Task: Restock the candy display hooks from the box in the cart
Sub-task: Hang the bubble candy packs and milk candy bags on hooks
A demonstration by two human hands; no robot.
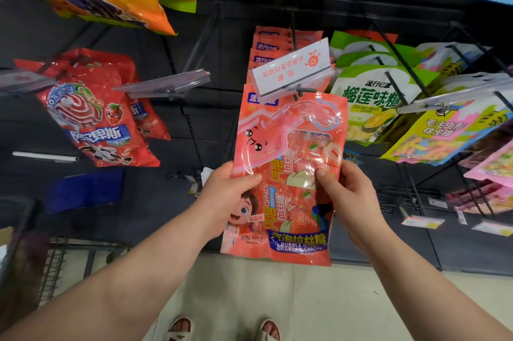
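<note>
Both hands on the pink candy bag (288, 163) here. The left hand (224, 196) grips its left edge, and the right hand (347, 193) pinches the right edge, fingers (324, 174) curled round it. The bag's top sits at the hook (299, 91) tip under the white label tag (291, 68); whether it's threaded on, can't tell. Matching bags (266, 46) hang further back, and green durian bags (366, 96) are just right.

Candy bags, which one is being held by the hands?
The salmon-red strawberry bubble candy bag in the middle: the left hand and right hand grip its sides. The other bags just hang untouched.
</note>
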